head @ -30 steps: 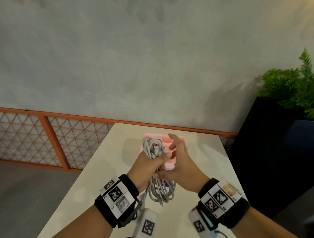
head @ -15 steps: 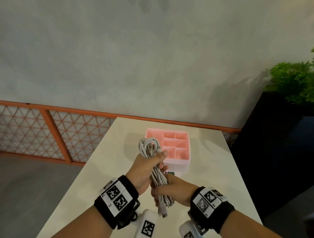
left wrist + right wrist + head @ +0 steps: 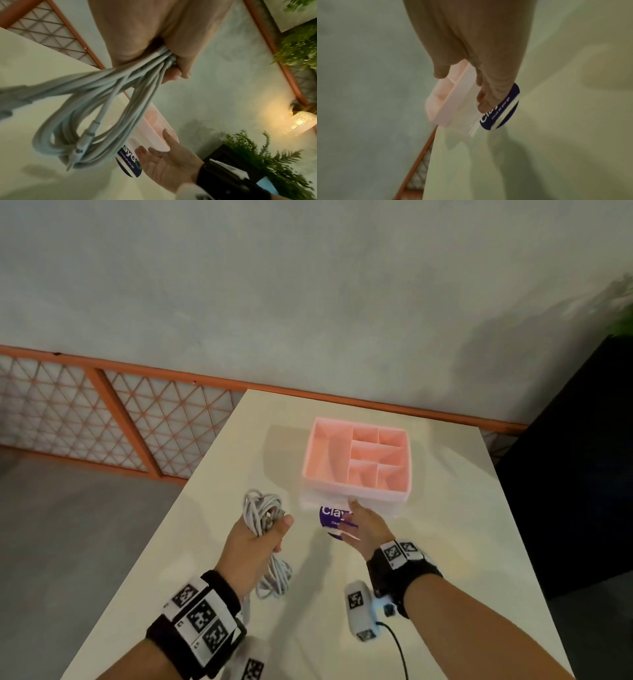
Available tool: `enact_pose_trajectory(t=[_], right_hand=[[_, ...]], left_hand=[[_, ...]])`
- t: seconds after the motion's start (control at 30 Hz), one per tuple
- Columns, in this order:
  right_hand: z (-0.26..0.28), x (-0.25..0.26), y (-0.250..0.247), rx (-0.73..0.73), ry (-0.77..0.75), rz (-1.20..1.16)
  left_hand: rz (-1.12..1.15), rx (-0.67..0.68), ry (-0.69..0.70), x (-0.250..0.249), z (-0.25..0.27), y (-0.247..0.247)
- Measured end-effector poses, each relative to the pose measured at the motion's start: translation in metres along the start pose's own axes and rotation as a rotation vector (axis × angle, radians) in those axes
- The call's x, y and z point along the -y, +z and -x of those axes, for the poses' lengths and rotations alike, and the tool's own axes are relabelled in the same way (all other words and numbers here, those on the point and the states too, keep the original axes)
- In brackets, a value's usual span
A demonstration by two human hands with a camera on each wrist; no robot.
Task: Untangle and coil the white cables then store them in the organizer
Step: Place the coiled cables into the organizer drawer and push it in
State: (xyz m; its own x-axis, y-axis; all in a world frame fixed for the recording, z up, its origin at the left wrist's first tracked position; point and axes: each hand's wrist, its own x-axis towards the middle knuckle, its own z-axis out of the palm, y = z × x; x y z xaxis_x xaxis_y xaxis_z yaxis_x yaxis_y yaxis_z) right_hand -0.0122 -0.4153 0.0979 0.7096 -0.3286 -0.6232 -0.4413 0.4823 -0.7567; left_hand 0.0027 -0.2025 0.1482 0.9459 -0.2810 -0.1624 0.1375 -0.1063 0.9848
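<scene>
My left hand (image 3: pixel 258 534) grips a bundle of coiled white cables (image 3: pixel 263 510) around its middle, held above the table left of the organizer. Loops stick out above the fist and hang below it (image 3: pixel 275 578). In the left wrist view the cable loops (image 3: pixel 96 117) dangle with a plug end pointing down. The pink organizer (image 3: pixel 356 462), with several empty compartments, stands on the white table (image 3: pixel 462 525). My right hand (image 3: pixel 359 522) is open, fingers straight, just in front of the organizer's near wall, over a purple round sticker (image 3: pixel 330 517).
An orange lattice fence (image 3: pixel 102 412) runs behind the table against a grey wall. A black planter (image 3: pixel 582 474) with green plants stands to the right. The table's left edge drops to a grey floor.
My right hand let go of the cable bundle and moved forward to the organizer's front. The left hand keeps the bundle and shifted left, away from the organizer.
</scene>
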Motion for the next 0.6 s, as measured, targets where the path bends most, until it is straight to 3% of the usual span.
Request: enact_pose_trajectory(t=[0.23, 0.6], right_hand=[[-0.052, -0.017, 0.018, -0.259, 0.130, -0.658], [-0.074, -0.026, 0.031, -0.199, 0.087, -0.967]], left_hand=[[-0.046, -0.026, -0.030, 0.010, -0.012, -0.022], [-0.010, 0.010, -0.100, 0.024, -0.014, -0.029]])
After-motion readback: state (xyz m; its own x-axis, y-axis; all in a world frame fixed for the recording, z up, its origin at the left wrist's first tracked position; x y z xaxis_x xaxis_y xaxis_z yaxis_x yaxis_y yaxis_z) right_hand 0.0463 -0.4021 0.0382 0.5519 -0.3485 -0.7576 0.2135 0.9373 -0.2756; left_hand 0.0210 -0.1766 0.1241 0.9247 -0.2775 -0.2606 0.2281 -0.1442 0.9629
